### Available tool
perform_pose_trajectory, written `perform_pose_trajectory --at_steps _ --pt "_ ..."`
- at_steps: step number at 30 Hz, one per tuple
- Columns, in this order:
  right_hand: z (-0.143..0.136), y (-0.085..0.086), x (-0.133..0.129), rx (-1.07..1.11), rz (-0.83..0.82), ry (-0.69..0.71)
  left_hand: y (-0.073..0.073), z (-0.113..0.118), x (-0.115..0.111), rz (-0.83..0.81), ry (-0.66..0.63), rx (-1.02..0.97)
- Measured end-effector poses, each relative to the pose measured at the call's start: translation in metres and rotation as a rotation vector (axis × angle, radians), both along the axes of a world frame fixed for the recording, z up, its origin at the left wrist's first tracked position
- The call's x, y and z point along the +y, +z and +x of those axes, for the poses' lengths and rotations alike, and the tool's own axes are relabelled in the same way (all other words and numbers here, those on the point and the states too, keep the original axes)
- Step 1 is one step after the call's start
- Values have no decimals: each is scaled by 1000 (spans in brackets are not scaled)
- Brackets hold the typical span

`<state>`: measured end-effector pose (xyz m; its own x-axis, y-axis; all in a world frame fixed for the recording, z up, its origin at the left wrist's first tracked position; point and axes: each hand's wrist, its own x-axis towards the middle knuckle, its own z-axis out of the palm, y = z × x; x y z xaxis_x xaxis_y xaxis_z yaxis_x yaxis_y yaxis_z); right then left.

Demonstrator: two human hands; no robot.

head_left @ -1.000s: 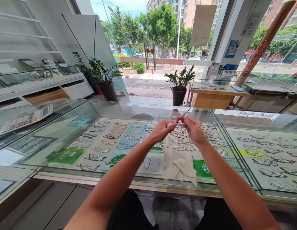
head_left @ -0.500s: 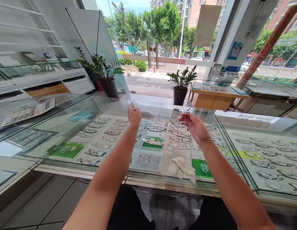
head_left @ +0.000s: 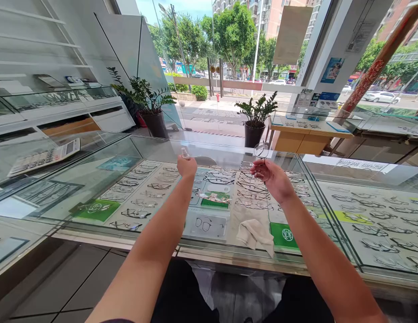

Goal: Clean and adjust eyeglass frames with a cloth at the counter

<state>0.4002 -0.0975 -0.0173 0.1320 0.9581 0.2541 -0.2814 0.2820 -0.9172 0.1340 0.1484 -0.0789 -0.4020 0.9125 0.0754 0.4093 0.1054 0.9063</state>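
Observation:
My left hand (head_left: 187, 166) is closed around a small clear bottle (head_left: 184, 151), whose top pokes out above the fingers; it looks like a spray bottle. Across from it, my right hand (head_left: 274, 177) pinches a pair of thin-framed round eyeglasses (head_left: 261, 150). One lens stands upright above the fingertips and the other is partly behind them. Both hands are raised over the glass display counter (head_left: 155, 148), apart from each other. A crumpled cream cloth (head_left: 255, 235) lies on the counter top, below and nearer than my right hand.
Rows of eyeglass frames (head_left: 254, 184) lie under the glass, with green cards (head_left: 286, 235) among them. A large calculator (head_left: 47, 157) rests on the left. Beyond the counter stand two potted plants (head_left: 255, 134) and a wooden display table (head_left: 306, 137).
My left hand has lowered slightly and turned, so more of the bottle shows. In my right hand the eyeglasses have shifted a little to the left and their lens faces differently.

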Motion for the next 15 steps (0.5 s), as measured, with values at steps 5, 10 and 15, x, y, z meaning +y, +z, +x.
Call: perform_pose_trajectory --at_steps 5,10,15 --pt "0 2 -1 -25 -3 -18 5 8 -10 30 51 1" --pt "1 3 -2 17 -14 -16 38 19 -36 287 194 108" --pt "4 8 -3 16 -35 -59 70 43 -95 901 -4 266"
